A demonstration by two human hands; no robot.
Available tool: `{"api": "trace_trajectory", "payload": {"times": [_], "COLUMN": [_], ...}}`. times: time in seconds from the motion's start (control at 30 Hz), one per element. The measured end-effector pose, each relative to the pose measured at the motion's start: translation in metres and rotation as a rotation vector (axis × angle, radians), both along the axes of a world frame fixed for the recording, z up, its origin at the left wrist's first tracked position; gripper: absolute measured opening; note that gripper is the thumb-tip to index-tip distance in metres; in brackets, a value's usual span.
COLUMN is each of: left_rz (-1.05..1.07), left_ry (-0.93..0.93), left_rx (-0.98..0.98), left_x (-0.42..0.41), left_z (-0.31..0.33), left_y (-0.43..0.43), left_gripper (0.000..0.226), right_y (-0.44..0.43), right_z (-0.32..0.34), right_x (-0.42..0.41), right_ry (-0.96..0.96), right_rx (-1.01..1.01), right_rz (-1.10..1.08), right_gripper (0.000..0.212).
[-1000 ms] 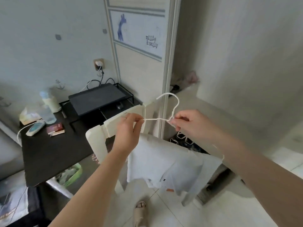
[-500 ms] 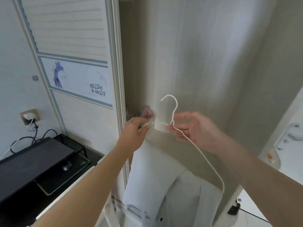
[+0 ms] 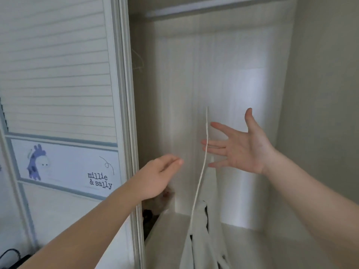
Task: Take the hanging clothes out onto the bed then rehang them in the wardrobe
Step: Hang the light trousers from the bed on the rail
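**Operator:** Reference is the hanger (image 3: 204,162); I read left to right. Left of it, my left hand (image 3: 159,175) sits apart from the wire, fingers loosely curled around nothing.

**Checker:** Hanger attitude?

**Operator:** Edge-on to me, long axis near vertical. The white garment (image 3: 200,245) hangs at its lower end, inside the wardrobe (image 3: 242,74). Its top ends well below the rail (image 3: 213,6). I cannot tell what bears it.

**Checker:** Right of the hanger?

**Operator:** My right hand (image 3: 240,148) is just beside the wire, palm facing it, fingers straight and spread, gripping nothing. The wire crosses in front of the fingertips (image 3: 219,127); contact cannot be confirmed. I judge the right hand nearer, so it should take the wire and lift it towards the rail.
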State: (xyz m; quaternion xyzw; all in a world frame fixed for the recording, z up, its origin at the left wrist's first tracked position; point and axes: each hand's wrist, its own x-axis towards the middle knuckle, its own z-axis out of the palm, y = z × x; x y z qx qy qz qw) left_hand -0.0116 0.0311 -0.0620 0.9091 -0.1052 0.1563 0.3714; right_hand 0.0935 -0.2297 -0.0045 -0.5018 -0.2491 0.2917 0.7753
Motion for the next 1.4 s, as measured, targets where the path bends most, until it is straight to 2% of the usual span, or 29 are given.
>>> {"api": "trace_trajectory", "payload": {"times": [0.17, 0.2, 0.33, 0.4, 0.7, 0.9, 1.13, 1.4], "left_rz": [-0.078, -0.063, 0.034, 0.068, 0.262, 0.433, 0.588, 0.703], "left_ry": [0.015, -0.007, -0.125, -0.181, -0.409, -0.441, -0.521, -0.517], "left_rx": [-0.063, -0.056, 0.038, 0.102, 0.329, 0.449, 0.483, 0.571], "left_x": [0.020, 0.026, 0.053, 0.066, 0.131, 0.172, 0.207, 0.245], "left_z": [0.058, 0.068, 0.107, 0.129, 0.226, 0.293, 0.358, 0.389], "left_y": [0.010, 0.013, 0.022, 0.025, 0.015, 0.007, 0.019, 0.034], "left_gripper": [0.065, 0.062, 0.027, 0.022, 0.029, 0.026, 0.031, 0.038], "right_y": [0.021, 0.026, 0.041, 0.047, 0.079, 0.105, 0.135, 0.167], "right_z": [0.053, 0.064, 0.110, 0.135, 0.242, 0.305, 0.378, 0.412], "right_x": [0.034, 0.040, 0.068, 0.084, 0.174, 0.227, 0.276, 0.317], "right_ry": [-0.068, -0.083, -0.142, -0.178, -0.412, -0.532, -0.630, -0.637], "right_rx": [0.043, 0.053, 0.077, 0.071, 0.028, 0.057, 0.143, 0.229], "right_rz": [-0.049, -0.050, -0.037, -0.031, 0.052, 0.097, 0.167, 0.143], "right_gripper": [0.107, 0.107, 0.108, 0.109, 0.113, 0.118, 0.121, 0.119]}}
